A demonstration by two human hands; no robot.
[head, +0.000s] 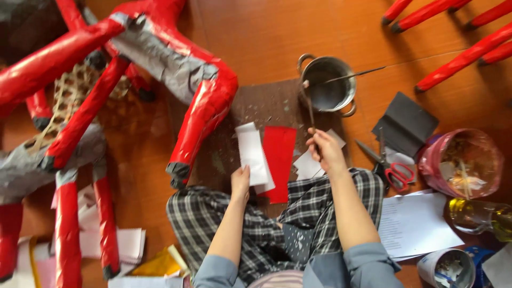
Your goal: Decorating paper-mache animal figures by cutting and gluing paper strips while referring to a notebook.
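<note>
A large red papier-mâché animal figure with grey unpainted patches (176,64) stood well beyond my left fingers. Past my right fingers sat a small round metal pot with two handles (326,85). A red paper sheet (279,160) lay between my hands. My left hand (240,181) pinched a white paper strip (253,153), fingers closed on its lower edge. My right hand (324,152) gripped a thin dark brush handle (310,109) reaching into the pot.

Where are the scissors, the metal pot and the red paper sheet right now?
scissors (399,175): head view, on the red handle loops.
metal pot (326,90): head view, on its inner wall.
red paper sheet (279,154): head view, on its bare middle.
</note>
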